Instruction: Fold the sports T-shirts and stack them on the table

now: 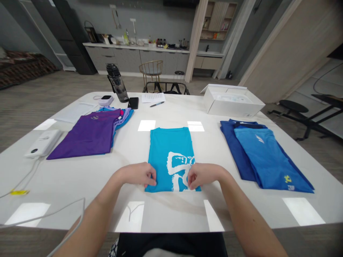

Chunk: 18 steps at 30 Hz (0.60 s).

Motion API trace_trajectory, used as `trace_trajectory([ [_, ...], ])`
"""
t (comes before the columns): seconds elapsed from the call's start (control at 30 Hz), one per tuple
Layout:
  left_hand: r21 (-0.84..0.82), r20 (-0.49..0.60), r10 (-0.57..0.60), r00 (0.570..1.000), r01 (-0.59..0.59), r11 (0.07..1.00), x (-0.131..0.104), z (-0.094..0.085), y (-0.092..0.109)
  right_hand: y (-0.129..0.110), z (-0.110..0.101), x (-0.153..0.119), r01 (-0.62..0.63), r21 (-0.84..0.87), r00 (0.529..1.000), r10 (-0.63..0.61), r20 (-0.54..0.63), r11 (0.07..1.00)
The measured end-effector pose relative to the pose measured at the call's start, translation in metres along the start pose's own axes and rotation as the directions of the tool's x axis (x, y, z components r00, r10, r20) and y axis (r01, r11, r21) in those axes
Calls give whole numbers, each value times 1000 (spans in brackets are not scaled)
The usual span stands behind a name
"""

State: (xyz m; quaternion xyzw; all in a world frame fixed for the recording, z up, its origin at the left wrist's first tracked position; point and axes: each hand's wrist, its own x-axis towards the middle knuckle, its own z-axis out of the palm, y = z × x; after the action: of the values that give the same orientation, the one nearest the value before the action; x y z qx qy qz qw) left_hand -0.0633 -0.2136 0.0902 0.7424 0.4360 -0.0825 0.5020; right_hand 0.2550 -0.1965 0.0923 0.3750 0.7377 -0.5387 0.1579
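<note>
A turquoise T-shirt (pixel 163 153) with white brush-style print lies folded into a rectangle in front of me on the white table. My left hand (pixel 144 175) is at its lower left edge, fingers curled in a pinch on the fabric. Across from it, my right hand (pixel 199 175) pinches the lower right edge, covering part of the print. Both hands rest low, close to the tabletop, and the fingertips are partly hidden.
To the left lies a purple shirt (pixel 91 135) over other garments, beside a white power bank (pixel 44 143) with a cable. Folded blue shirts (pixel 264 153) are on the right. Further back are a water bottle (pixel 118 84), a phone (pixel 133 103) and a white box (pixel 233 101).
</note>
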Motion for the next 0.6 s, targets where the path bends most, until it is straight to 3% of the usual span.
trace_trajectory([
  [0.07, -41, -235, 35, 971, -45, 998, 12, -4, -5, 5, -7, 3, 82, 77, 986, -69, -154, 994],
  [0.1, -42, -389, 44, 920, -65, 997, 20, -5, -9, 11, -11, 6, 112, 97, 954, -80, -288, 989],
  [0.13, -31, -539, 47, 841, -76, 997, 29, -6, -15, 17, -16, 10, 125, 102, 894, -68, -444, 987],
  [0.2, 1, -767, 36, 640, -54, 999, 49, -8, -27, 34, -26, 21, 90, 92, 690, 4, -724, 992],
  [0.23, 13, -835, 24, 550, -24, 1000, 58, -9, -33, 42, -31, 27, 52, 90, 584, 43, -811, 995],
  [0.27, 17, -879, 5, 477, 22, 1000, 67, -11, -38, 49, -35, 33, 13, 92, 498, 74, -864, 996],
  [0.3, 16, -903, -18, 430, 76, 997, 75, -14, -42, 55, -39, 39, -20, 94, 444, 92, -891, 995],
  [0.37, -13, -912, -90, 401, 190, 982, 87, -22, -47, 60, -46, 51, -65, 76, 432, 97, -897, 995],
  [0.47, -111, -873, -244, 423, 315, 943, 100, -43, -46, 56, -56, 68, -155, 59, 469, 126, -874, 986],
  [0.6, -245, -787, -386, 481, 330, 912, 114, -74, -44, 44, -78, 85, -266, 157, 405, 258, -877, 951],
])
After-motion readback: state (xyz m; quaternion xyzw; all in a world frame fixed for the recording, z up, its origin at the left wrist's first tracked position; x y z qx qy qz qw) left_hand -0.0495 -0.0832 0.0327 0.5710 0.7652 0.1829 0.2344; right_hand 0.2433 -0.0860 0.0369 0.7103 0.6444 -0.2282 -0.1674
